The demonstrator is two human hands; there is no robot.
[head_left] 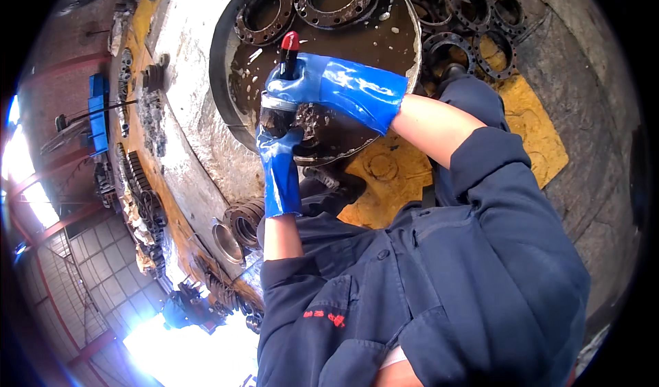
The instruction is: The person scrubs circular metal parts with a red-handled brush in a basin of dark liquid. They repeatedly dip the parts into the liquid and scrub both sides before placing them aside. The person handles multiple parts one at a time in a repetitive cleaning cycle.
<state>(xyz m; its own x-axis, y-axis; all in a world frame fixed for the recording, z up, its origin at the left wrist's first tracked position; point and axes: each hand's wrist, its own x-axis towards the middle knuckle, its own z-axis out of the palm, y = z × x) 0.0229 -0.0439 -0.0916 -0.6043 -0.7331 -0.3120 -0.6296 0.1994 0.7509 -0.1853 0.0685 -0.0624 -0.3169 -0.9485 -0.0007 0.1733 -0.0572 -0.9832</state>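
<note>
My right hand point(295, 79), in a long blue rubber glove, is closed round a black handle point(289, 61) with a red end. The tool's working end is hidden, so its kind cannot be told. Just below, my left hand point(280, 155), gloved the same way, grips a dark round metal part point(276, 121) with a pale rim point(278, 102). Both hands are close together over the near left side of a wide round tub point(221, 68) of murky brown liquid. Two bolt-holed metal rings point(241, 27) lie at the tub's far side, partly in the liquid.
More dark bolt-holed rings point(446, 38) are piled right of the tub. Yellow sheet point(539, 143) covers part of the floor by my legs. Several thick rings point(245, 212) stand at the lower left. Along the left run rows of metal parts point(141, 181) and a blue box point(98, 116).
</note>
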